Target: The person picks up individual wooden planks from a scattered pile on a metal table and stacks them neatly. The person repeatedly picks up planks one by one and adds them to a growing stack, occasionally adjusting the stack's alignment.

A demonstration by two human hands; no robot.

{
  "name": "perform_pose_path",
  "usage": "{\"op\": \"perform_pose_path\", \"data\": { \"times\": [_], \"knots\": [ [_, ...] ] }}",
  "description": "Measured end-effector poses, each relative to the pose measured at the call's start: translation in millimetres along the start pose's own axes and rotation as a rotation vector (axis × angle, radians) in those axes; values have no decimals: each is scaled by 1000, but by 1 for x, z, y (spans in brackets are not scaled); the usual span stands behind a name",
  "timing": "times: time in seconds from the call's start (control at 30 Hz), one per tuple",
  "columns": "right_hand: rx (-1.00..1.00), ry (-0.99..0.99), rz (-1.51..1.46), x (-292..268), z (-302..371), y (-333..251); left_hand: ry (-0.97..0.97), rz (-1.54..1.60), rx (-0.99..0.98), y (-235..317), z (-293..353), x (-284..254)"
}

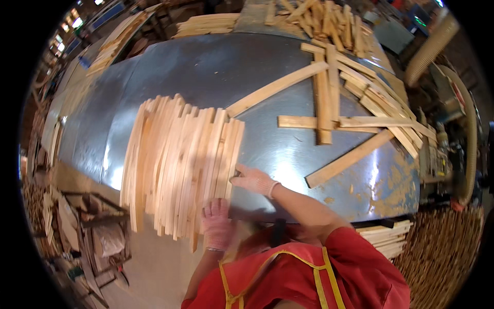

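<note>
A row of pale wooden strips stands packed side by side on the metal tabletop, the near ends uneven and jutting past its front edge. My left hand, in a pinkish knit glove, rests at the near ends of the right-hand strips, fingers stretched out and together. My right hand, also gloved, touches the outer side of the rightmost strip with its fingers extended and thumb apart. Neither hand is wrapped round a strip.
Loose boards lie crossed at the right of the metal table. More wood pieces are heaped at the back. Beige hoses run along the right. A wooden frame stands at lower left, and stacked strips at lower right.
</note>
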State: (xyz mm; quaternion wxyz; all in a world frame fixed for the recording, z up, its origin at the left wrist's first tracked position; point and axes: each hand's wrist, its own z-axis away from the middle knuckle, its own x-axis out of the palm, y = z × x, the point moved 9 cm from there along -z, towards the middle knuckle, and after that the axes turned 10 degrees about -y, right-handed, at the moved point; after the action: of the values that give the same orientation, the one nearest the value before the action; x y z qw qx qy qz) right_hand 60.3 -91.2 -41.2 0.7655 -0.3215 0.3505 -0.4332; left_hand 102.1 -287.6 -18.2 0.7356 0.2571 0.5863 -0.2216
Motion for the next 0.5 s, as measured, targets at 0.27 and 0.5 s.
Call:
{"op": "perform_pose_path", "data": {
  "times": [0.27,0.5],
  "knots": [
    [323,91,1282,-109,194,156,45,39,172,11,-16,0],
    [23,40,966,-133,170,128,98,270,361,107,-127,-38]
  ]
}}
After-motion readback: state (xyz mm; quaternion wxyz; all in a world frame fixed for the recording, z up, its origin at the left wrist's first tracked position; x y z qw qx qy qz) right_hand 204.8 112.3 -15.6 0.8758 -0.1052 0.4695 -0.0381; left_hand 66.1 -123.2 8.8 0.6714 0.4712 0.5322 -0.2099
